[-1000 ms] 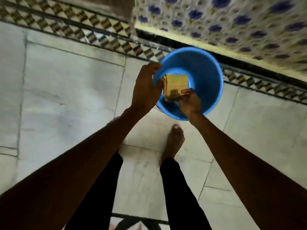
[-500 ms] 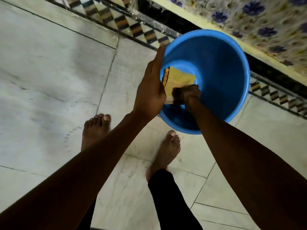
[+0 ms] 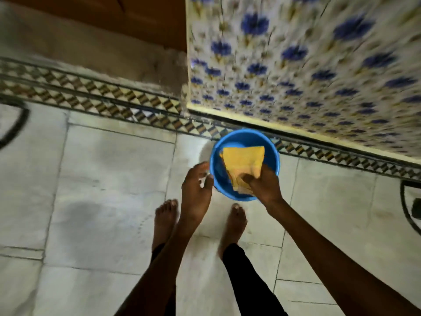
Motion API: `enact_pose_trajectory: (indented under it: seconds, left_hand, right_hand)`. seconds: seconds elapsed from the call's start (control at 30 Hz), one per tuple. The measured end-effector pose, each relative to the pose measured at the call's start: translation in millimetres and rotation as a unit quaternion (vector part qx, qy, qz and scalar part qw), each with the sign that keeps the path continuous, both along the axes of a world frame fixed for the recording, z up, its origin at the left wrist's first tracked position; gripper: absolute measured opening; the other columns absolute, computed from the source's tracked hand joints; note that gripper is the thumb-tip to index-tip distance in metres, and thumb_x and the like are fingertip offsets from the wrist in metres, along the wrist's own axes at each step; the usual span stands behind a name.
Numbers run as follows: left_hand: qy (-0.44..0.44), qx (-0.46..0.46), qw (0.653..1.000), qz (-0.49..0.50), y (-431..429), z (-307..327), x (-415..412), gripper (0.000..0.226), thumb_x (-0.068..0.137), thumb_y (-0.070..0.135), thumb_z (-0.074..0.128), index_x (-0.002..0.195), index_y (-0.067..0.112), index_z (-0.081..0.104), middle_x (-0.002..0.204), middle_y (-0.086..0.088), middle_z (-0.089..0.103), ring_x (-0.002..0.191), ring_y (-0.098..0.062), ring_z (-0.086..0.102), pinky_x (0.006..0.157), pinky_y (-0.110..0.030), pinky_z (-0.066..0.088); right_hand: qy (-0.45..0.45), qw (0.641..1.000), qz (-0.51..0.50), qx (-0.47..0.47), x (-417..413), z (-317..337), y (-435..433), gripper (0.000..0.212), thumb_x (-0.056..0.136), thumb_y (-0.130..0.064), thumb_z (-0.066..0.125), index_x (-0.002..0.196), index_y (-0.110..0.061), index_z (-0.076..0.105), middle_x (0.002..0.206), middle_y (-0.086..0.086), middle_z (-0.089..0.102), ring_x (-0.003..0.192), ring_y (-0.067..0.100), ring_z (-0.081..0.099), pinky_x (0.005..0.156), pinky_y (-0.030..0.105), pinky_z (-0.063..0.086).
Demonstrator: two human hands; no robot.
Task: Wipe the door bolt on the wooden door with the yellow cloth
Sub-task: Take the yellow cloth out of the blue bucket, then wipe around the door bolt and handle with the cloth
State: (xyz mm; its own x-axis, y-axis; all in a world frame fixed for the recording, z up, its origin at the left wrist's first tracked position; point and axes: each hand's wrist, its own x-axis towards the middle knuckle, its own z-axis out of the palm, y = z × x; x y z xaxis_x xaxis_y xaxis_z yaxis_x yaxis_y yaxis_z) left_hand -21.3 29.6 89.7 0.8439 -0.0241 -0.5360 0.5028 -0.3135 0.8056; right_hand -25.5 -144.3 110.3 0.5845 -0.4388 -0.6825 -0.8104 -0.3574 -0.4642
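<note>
Bare feet (image 3: 235,221) stand on the marble floor (image 3: 102,179) just short of the blue bucket (image 3: 214,157). The left hand (image 3: 196,190) hangs loosely spread beside the bucket's left rim. The right hand (image 3: 264,187) pinches the folded yellow cloth (image 3: 243,161) over the bucket's mouth. Beyond the bucket rise a flowered tile wall (image 3: 296,65) and the wooden door (image 3: 148,19).

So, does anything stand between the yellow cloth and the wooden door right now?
Nothing visible does. The right hand holds the yellow cloth over the blue bucket; only floor and a patterned border lie toward the wooden door. The bolt itself is out of view.
</note>
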Motion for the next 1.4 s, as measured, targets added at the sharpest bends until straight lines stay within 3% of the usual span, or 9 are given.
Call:
enact_pose_trajectory:
  seconds: [0.13,0.3,0.6,0.7,0.83,0.97,1.07,1.17,1.4]
  left_hand:
    - [0.025,-0.039,0.999,0.017,52.2,168.0,22.0,0.025,0.094,0.010,0.058,0.101,0.032,0.067,0.099,0.011,0.073,0.092,-0.006,0.069,0.078,-0.021,0.049]
    - [-0.025,-0.097,0.993,0.068,112.7,367.5,60.8,0.026,0.093,0.005,0.059,0.095,0.029,0.068,0.093,0.001,0.075,0.087,-0.020,0.071,0.080,-0.034,0.054]
    - [-0.149,-0.169,0.973,0.052,206.6,592.9,128.0,0.019,0.096,0.003,0.052,0.108,0.008,0.067,0.096,-0.006,0.073,0.086,-0.018,0.070,0.077,-0.026,0.057]
    - [-0.183,-0.163,0.969,0.035,218.9,632.3,163.9,0.019,0.096,0.004,0.054,0.104,0.014,0.068,0.092,-0.003,0.074,0.085,-0.020,0.069,0.075,-0.026,0.056]
    - [-0.234,-0.153,0.960,0.025,220.0,675.4,215.7,0.018,0.095,0.006,0.055,0.102,0.018,0.068,0.092,-0.002,0.073,0.085,-0.019,0.070,0.074,-0.026,0.056]
    - [-0.271,-0.145,0.952,0.003,213.6,700.8,274.4,0.017,0.096,0.009,0.055,0.102,0.018,0.068,0.091,-0.001,0.074,0.084,-0.017,0.070,0.075,-0.029,0.056]
    - [-0.278,-0.137,0.951,-0.019,206.2,708.2,313.7,0.016,0.096,0.010,0.056,0.102,0.018,0.068,0.091,-0.001,0.074,0.085,-0.018,0.070,0.077,-0.034,0.055]
    - [-0.270,-0.124,0.954,-0.042,197.9,711.2,348.1,0.015,0.095,0.010,0.057,0.099,0.019,0.069,0.091,0.001,0.074,0.085,-0.016,0.070,0.080,-0.038,0.055]
    - [-0.420,-0.001,0.903,-0.090,176.6,737.4,447.3,0.018,0.094,0.016,0.061,0.099,0.033,0.064,0.108,0.015,0.063,0.102,0.004,0.058,0.092,-0.030,0.052]
  right_hand:
    - [-0.017,0.992,-0.074,0.103,16.9,167.4,35.0,0.036,0.086,-0.007,0.070,0.120,-0.012,0.061,0.107,0.005,0.067,0.093,0.019,0.062,0.081,0.033,0.050]
    - [-0.056,0.984,-0.067,0.156,51.7,365.9,90.8,0.036,0.090,-0.010,0.066,0.125,-0.008,0.061,0.119,0.009,0.068,0.100,0.024,0.064,0.083,0.033,0.047]
    - [-0.253,0.930,-0.124,0.236,105.3,611.3,172.8,0.033,0.089,-0.016,0.066,0.122,-0.020,0.063,0.112,0.002,0.074,0.102,0.019,0.069,0.088,0.038,0.053]
    - [-0.303,0.906,-0.157,0.250,117.7,646.6,194.7,0.028,0.091,-0.016,0.064,0.117,-0.025,0.063,0.107,-0.002,0.074,0.099,0.016,0.068,0.076,0.030,0.052]
    - [-0.310,0.887,-0.190,0.284,144.8,663.7,214.2,0.028,0.092,-0.014,0.062,0.117,-0.025,0.063,0.109,0.001,0.073,0.102,0.021,0.068,0.090,0.043,0.053]
    - [-0.331,0.868,-0.223,0.295,195.4,665.5,219.5,0.032,0.093,-0.012,0.060,0.122,-0.025,0.061,0.111,0.001,0.072,0.101,0.020,0.067,0.076,0.034,0.053]
    - [-0.355,0.859,-0.242,0.280,230.6,665.7,218.7,0.029,0.094,-0.013,0.059,0.116,-0.032,0.061,0.109,-0.002,0.072,0.100,0.018,0.066,0.080,0.036,0.053]
    - [-0.376,0.848,-0.276,0.252,258.9,667.4,218.0,0.031,0.094,-0.014,0.059,0.121,-0.029,0.061,0.111,-0.002,0.071,0.103,0.019,0.065,0.095,0.044,0.050]
    - [-0.512,0.806,-0.292,0.060,339.6,709.1,207.7,0.043,0.097,-0.018,0.056,0.138,-0.026,0.049,0.121,-0.014,0.057,0.112,0.007,0.052,0.086,0.019,0.038]
